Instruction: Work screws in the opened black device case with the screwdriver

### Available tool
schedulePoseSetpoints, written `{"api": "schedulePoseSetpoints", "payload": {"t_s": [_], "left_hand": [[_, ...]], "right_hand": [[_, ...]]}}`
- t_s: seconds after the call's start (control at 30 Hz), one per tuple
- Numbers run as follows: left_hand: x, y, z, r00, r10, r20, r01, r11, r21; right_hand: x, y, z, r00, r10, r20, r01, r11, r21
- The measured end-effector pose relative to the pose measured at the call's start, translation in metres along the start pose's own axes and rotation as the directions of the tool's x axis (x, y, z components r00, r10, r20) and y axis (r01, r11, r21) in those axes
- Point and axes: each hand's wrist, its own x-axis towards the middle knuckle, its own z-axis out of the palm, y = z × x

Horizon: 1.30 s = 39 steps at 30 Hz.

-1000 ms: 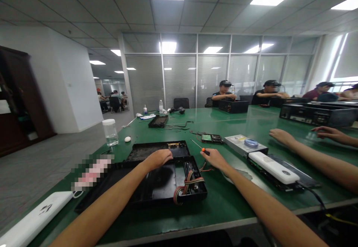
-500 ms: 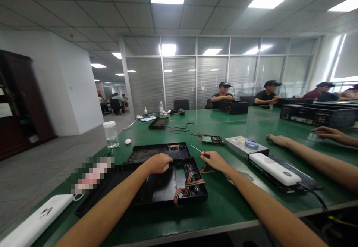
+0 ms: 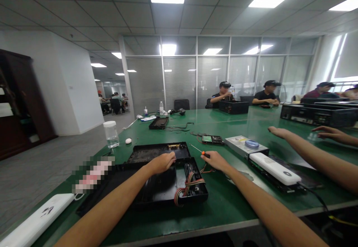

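Head view: right hand (image 3: 215,161) closed round orange-and-black handle of screwdriver (image 3: 203,153), thin shaft slanting forward and left. Left hand (image 3: 163,162) curled over far side of black casing (image 3: 156,185); cannot tell whether fingers pinch anything. Casing lies open on green bench (image 3: 223,209), striped cables (image 3: 195,182) at its right end. Circuit-board drive (image 3: 212,139) beyond right hand.

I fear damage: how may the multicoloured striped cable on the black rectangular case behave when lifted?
The striped cable probably flops, since it curves in loops. Its thin strands suggest little weight. Lying across the black case, it might snag.
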Motion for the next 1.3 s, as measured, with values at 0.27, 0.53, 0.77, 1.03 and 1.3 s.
{"api": "schedulePoseSetpoints", "payload": {"t_s": [0.27, 0.53, 0.77, 1.03, 1.3], "left_hand": [[0.041, 0.018, -0.012, 0.972, 0.214, 0.093, -0.21, 0.976, -0.052], [0.062, 0.022, 0.022, 0.979, 0.202, 0.015, -0.198, 0.971, -0.134], [0.049, 0.022, 0.037, 0.987, 0.157, -0.036, -0.161, 0.967, -0.199], [0.051, 0.024, 0.037, 0.997, 0.069, -0.03, -0.075, 0.964, -0.256], [0.049, 0.023, 0.033, 0.988, 0.151, 0.015, -0.144, 0.962, -0.233]], "right_hand": [[0.0, 0.001, -0.003, 1.0, 0.003, -0.005, -0.003, 1.0, -0.016], [0.003, 0.013, -0.005, 0.987, 0.095, -0.129, -0.108, 0.989, -0.1], [0.004, 0.014, -0.005, 0.987, 0.095, -0.129, -0.105, 0.992, -0.074], [0.005, 0.014, -0.007, 0.985, 0.102, -0.137, -0.11, 0.992, -0.056], [0.005, 0.013, -0.007, 0.987, 0.081, -0.139, -0.084, 0.996, -0.015]]}}
